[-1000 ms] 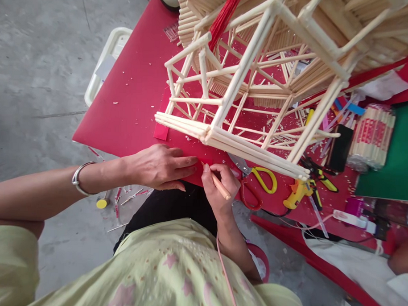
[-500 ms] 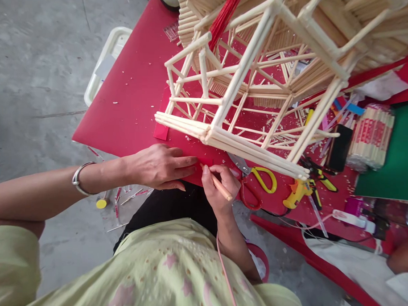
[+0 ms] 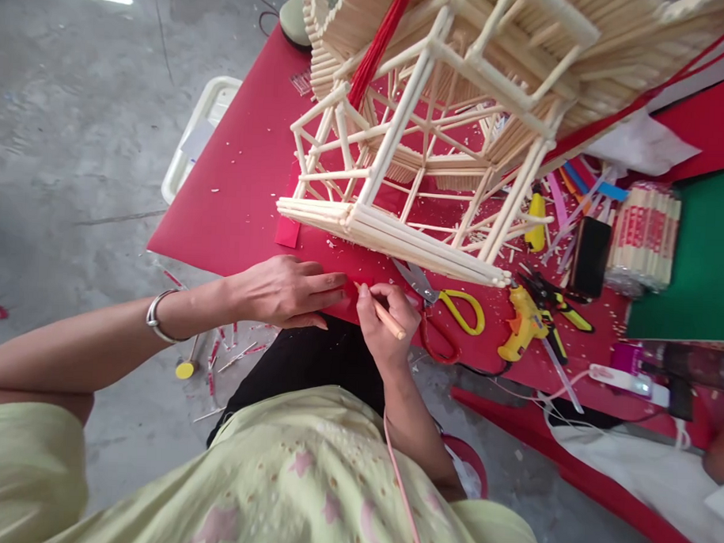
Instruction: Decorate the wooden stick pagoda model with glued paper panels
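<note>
My left hand [image 3: 287, 291] lies fairly flat at the near edge of the red-covered table [image 3: 222, 195], fingers stretched to the right. Under its fingertips is a red surface, perhaps a red paper piece; red on red makes its outline hard to see. Pinched in my right hand [image 3: 389, 316] is a slim wooden pencil [image 3: 389, 320], its tip pointing left toward my left fingertips. Just beyond both hands stands a lantern-like frame of wooden sticks [image 3: 422, 250] with a red tassel [image 3: 378, 50]. Scissors [image 3: 429, 294] with a yellow and a red handle lie right of my right hand.
Right on the table are a yellow glue gun [image 3: 522, 325], pliers [image 3: 554, 298], a yellow cutter [image 3: 535, 222], a dark phone [image 3: 589, 256], a wrapped stick bundle [image 3: 645, 238] and a green board [image 3: 695, 259]. A white tray [image 3: 185, 150] sits beyond the left edge. Someone's arm [image 3: 720, 454] shows far right.
The view has shifted, so the stick frame and tools at right appear farther left. My hands stay at the table edge, the right one keeping hold of the pencil.
</note>
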Action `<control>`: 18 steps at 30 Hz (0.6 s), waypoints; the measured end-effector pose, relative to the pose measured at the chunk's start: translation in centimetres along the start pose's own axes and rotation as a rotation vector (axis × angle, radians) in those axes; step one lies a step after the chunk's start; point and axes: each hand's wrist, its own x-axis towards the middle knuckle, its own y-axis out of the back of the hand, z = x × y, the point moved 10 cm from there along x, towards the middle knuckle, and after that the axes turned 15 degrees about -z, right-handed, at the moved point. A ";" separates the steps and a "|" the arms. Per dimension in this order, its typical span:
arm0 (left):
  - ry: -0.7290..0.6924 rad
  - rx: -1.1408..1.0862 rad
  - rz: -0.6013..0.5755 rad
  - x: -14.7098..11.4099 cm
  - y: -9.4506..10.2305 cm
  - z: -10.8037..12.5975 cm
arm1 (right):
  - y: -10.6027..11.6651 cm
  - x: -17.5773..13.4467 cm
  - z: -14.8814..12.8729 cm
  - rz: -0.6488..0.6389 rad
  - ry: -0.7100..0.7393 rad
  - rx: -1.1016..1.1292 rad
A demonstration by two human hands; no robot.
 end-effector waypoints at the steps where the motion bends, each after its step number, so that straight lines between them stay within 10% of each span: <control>1: 0.000 0.005 -0.004 0.0 -0.1 0.0 | -0.1 0.0 0.0 -0.007 -0.006 -0.006; 18: 0.004 0.025 0.018 0.2 0.3 0.1 | -0.3 0.3 -0.3 -0.031 0.044 -0.018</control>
